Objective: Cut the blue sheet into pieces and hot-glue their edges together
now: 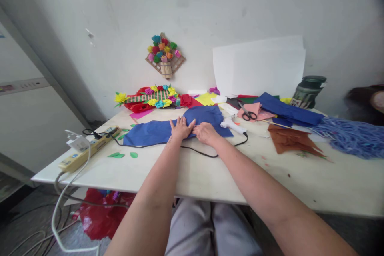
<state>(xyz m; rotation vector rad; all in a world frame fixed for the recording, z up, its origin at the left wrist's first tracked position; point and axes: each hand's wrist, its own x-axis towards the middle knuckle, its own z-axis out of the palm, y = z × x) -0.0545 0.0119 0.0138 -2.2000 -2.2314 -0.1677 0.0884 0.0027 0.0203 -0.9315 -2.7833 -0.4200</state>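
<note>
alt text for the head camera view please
Both hands, left hand and right hand, press flat on a blue crepe paper sheet on a pale wooden table. A white glue gun, black-handled scissors and paper flowers lie around.

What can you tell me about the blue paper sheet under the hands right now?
The blue paper sheet looks like thin, matte crepe or tissue paper. It lies flat on the white table, its far part folded or bunched up. The left hand and right hand press on its middle. A black cord runs along its near edge.

Creased blue paper sheet (pixel 156 132), flat on table
</note>
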